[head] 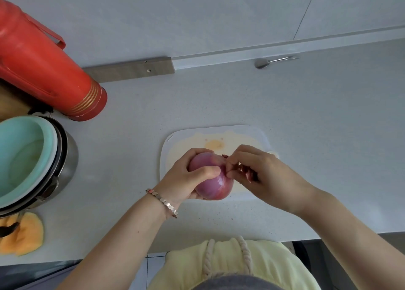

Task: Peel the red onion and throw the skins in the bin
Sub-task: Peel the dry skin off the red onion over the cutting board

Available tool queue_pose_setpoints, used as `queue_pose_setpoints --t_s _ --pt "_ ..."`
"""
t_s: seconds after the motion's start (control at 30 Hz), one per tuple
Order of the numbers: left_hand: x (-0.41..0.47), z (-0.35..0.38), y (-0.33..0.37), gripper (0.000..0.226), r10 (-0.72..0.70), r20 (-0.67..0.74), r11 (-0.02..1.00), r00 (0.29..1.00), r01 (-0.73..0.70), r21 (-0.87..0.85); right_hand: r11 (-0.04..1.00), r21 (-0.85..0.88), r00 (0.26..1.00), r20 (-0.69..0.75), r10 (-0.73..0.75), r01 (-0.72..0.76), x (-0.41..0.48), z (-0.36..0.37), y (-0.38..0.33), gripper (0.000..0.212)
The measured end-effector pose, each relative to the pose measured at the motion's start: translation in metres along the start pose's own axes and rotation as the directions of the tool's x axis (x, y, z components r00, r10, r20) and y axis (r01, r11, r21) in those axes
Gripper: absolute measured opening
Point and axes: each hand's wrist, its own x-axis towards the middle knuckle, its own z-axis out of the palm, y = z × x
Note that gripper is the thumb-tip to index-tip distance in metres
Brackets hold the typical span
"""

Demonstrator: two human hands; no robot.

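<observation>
Peeling looks well under way: onion (211,180) over the board (175,139), skin (247,174) not yet binned.
Your left hand (186,177) has its grip wrapped round the smooth, glossy purple bulb above the white plastic board on the tabletop (317,114). Your right hand (265,172) has its grip pinched on dry, papery skin at the onion's end. No bin in view.

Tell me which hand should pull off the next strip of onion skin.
Right. The right hand pinches loose skin on the red onion, while the left hand grips the onion.
</observation>
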Motion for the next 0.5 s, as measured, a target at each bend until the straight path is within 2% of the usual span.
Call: queue_pose_setpoints --t_s 0.1,0.17,0.23,0.3,0.37,0.43,0.5 --pt "0.002 0.002 -0.001 0.059 -0.087 -0.032 0.993 0.996 0.084 -0.077 0.998 -0.054 0.999 -0.025 -0.031 0.03 -0.002 0.005 0.0 0.007" --pt "0.002 0.005 -0.001 0.048 -0.219 -0.043 0.935 0.975 0.197 -0.296 0.998 0.037 0.994 -0.101 -0.047 0.051 -0.005 0.005 -0.003 0.009" --pt "0.003 0.005 0.0 0.048 -0.326 -0.027 0.794 0.945 0.258 -0.55 0.978 0.203 0.979 -0.201 -0.013 0.055 -0.008 0.006 -0.008 0.012" --pt "0.006 0.004 0.0 0.057 -0.369 -0.005 0.652 0.929 0.255 -0.714 0.908 0.42 0.967 -0.236 0.099 0.009 -0.011 0.01 -0.016 0.012" --pt "0.008 0.003 0.0 0.061 -0.364 0.012 0.575 0.931 0.235 -0.784 0.778 0.626 0.956 -0.19 0.224 -0.057 -0.011 0.016 -0.022 0.015" --pt "0.009 0.005 0.001 0.061 -0.349 0.01 0.539 0.937 0.21 -0.816 0.668 0.734 0.938 -0.133 0.321 -0.125 -0.009 0.019 -0.025 0.018" --pt "0.007 0.006 0.002 0.062 -0.334 0.004 0.5 0.942 0.18 -0.847 0.613 0.766 0.92 -0.078 0.384 -0.191 -0.006 0.021 -0.025 0.019"
